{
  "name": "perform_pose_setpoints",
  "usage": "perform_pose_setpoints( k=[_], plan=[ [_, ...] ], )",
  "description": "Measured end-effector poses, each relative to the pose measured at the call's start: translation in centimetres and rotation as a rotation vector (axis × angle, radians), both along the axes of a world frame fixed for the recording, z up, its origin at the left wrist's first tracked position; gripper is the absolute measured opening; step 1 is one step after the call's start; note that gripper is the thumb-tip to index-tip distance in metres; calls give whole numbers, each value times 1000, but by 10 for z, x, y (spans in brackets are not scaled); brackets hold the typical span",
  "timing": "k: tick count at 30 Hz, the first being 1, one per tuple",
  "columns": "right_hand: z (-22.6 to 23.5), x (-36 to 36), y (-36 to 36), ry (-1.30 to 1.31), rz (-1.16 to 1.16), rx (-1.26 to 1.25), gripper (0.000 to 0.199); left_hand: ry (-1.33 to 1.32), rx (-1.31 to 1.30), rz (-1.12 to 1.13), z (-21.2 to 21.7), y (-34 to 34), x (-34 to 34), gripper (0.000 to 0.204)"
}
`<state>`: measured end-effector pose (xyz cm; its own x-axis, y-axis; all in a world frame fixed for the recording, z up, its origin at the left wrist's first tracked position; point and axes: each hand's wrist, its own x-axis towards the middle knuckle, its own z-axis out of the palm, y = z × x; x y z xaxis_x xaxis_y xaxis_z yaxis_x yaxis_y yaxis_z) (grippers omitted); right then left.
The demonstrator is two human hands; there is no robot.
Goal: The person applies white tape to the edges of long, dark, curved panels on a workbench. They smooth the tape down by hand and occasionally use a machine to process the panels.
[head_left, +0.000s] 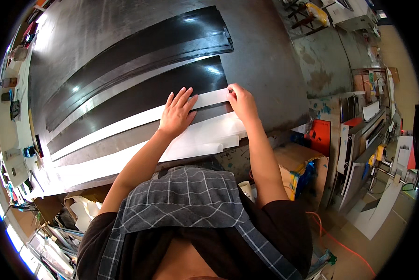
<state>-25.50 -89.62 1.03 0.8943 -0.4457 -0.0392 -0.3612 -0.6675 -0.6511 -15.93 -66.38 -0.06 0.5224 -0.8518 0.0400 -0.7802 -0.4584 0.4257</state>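
Hands at frame centre: left hand [176, 114] flat, fingers spread, pressing white strip [125, 123] onto black sheet [139, 98]; right hand [242, 103] pinching strip's right end on dark worktable [265, 56].

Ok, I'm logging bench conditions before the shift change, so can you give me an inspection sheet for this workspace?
Surface: large dark grey worktable, mostly covered by strips.
Job's things: long white paper-like strip lying on a glossy black sheet strip; more black strips behind; wider white sheet at the near edge.
Clutter: small items along the table's left end, too small to tell.
Hands: left hand flat on the white strip; right hand pinching its end.
Cables: orange cord on the floor.
Surroundings: cardboard box, stacked boards at right.
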Motion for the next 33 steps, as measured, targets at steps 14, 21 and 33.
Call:
perform_pose_setpoints(
  k=[14,21,33],
  plan=[
    [-24,-3,3,-61,3,-118,12,-46,22,25,0,0,-4,51],
    [-14,6,3,-80,0,-179,9,-64,82,25,-1,-1,-4,51],
    [-17,16,6,-123,-70,-297,4,-71,82,23,-3,0,-5,52]
  ],
)
